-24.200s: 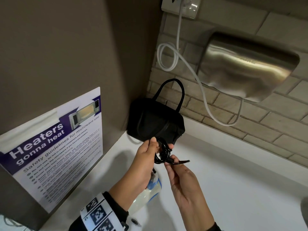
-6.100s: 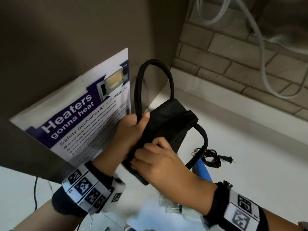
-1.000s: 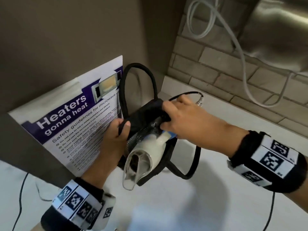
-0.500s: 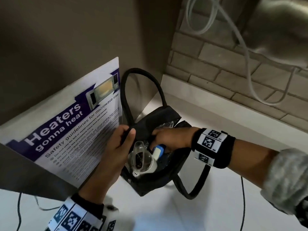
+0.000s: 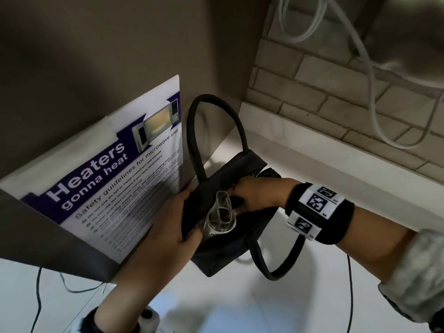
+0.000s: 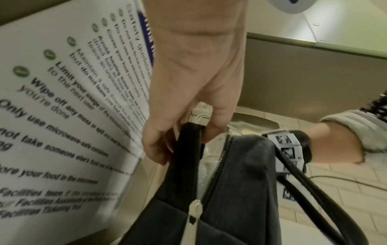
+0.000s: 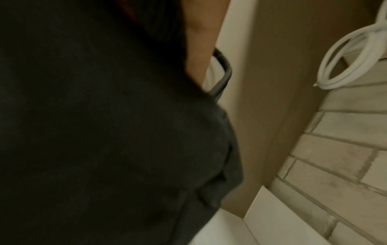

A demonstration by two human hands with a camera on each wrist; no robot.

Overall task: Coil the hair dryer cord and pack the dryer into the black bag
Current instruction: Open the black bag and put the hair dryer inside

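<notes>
The black bag [image 5: 223,251] stands open on the white counter, one handle loop upright. The hair dryer [image 5: 219,218] sits in it nose-up, only its clear nozzle and silver barrel showing; the cord is hidden inside. My left hand [image 5: 187,215] grips the bag's left rim, seen close in the left wrist view where my left hand [image 6: 184,136] pinches the zipper edge of the black bag [image 6: 236,190]. My right hand [image 5: 240,200] reaches into the mouth, fingers curled on the dryer behind the nozzle. Black bag fabric [image 7: 104,132] fills the right wrist view.
A microwave safety poster [image 5: 115,188] leans against the brown wall just left of the bag. A brick wall [image 5: 312,75] with a looping white cable [image 5: 373,97] rises behind. A thin black wire [image 5: 348,284] hangs by my right forearm. The white counter [image 5: 252,308] extends toward me.
The dryer has sunk deeper into the bag and its blue handle is out of sight. My right hand has pushed further in; the left hand still holds the rim.
</notes>
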